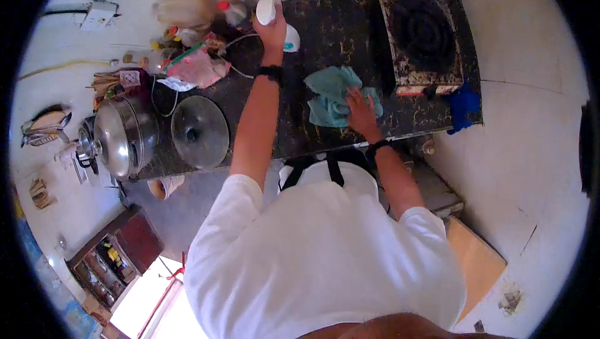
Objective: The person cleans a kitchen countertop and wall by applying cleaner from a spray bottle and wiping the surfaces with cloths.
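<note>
My left hand (pixel 272 29) is wrapped round a white object (pixel 265 7) near the back edge of the dark countertop (pixel 325 20). Just right of that hand sits a white item with a teal mark (pixel 292 39). My right hand (pixel 362 111) lies with its fingers spread on a crumpled green cloth (pixel 329 102), which rests on the counter in front of the stove. The rusty stove (pixel 422 39) stands to the right of the cloth, and a blue cloth (pixel 464 107) hangs at the counter's right end.
Left on the counter are a glass lid (pixel 200 131), a metal pot (pixel 119 136), a pink bag (pixel 199 69) and a red-capped bottle (pixel 232 12). A cable loops beside the bag. Below the counter are a wooden board (pixel 478 264) and a small cabinet (pixel 140 239).
</note>
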Tool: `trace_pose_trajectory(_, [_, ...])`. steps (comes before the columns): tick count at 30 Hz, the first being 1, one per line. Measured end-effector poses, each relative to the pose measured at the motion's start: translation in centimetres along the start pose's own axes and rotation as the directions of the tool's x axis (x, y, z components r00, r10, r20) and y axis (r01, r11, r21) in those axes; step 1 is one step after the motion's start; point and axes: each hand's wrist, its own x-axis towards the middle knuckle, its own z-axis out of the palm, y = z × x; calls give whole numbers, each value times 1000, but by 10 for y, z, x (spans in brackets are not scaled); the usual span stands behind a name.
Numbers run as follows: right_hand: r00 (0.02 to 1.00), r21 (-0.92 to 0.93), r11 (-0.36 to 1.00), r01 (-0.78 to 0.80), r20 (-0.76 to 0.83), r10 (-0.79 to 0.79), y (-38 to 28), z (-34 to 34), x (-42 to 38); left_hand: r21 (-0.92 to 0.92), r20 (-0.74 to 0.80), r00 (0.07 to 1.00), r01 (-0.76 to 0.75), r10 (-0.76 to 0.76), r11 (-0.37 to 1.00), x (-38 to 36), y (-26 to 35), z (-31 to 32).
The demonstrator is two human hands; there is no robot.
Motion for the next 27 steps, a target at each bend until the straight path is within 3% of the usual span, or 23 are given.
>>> trace_pose_trajectory(2, [996,-19,999,-36,79,38,1,-4,1,22,5,999,-48,48,999,0,-9,-8])
trace_pose_trajectory(5, [997,15,998,-53,-56,54,-5,1,1,-238,95,995,28,-6,971,3,-8,-12])
trace_pose_trajectory(7, [998,-72,996,-60,-37,57,-17,-1,-3,193,138,981,-159,134,968,-4,-11,-11])
trace_pose_trajectory(8, [998,-64,996,-64,-12,63,-22,-1,-8,154,173,976,-162,135,975,-6,-23,-14])
trace_pose_trajectory(9, [999,-67,997,38,29,-36,-23,2,-13,139,282,959,-30,-11,990,-8,-25,-20])
trace_pose_trajectory(10, [989,-72,987,143,60,-138,-21,1,-13,264,258,951,103,-173,959,-10,-24,-25])
trace_pose_trajectory(11, [988,-74,987,144,73,-139,-14,-1,-9,376,216,922,224,-320,899,-12,-23,-27])
trace_pose_trajectory(12, [959,-95,966,241,179,-222,-7,-5,-9,375,205,921,239,-332,896,-19,-20,-29])
trace_pose_trajectory(14, [906,-103,931,350,291,-308,10,-8,-5,37,327,900,291,-287,956,-30,-9,-34])
trace_pose_trajectory(16, [988,-215,970,112,131,-85,18,-12,4,-298,431,885,325,-177,898,-32,2,-37])
trace_pose_trajectory(17, [987,-215,969,123,128,-96,17,-10,9,-453,468,878,338,-103,825,-30,6,-35])
trace_pose_trajectory(18, [990,-241,971,7,139,27,6,-16,13,-682,313,937,111,152,723,-29,-3,-16])
trace_pose_trajectory(19, [977,-268,957,-109,149,153,-3,-17,12,-681,305,940,104,151,725,-27,-1,-22])
trace_pose_trajectory(20, [977,-271,957,-102,153,147,-15,-15,11,-214,371,929,82,4,973,-23,1,-30])
trace_pose_trajectory(21, [981,-262,965,-34,177,82,-26,-7,11,312,353,922,43,-157,949,-18,6,-33])
trace_pose_trajectory(22, [979,-252,967,36,201,16,-34,-2,10,549,281,939,13,-200,836,-25,23,-33])
trace_pose_trajectory(23, [979,-256,966,45,204,9,-41,1,5,548,273,942,16,-197,836,-25,20,-37])
trace_pose_trajectory(25, [945,-166,943,289,207,-254,-53,4,-2,639,321,947,-237,26,732,-29,7,-49])
trace_pose_trajectory(27, [907,-89,926,367,254,-335,-40,-5,3,650,271,960,-232,64,724,-43,4,-64])
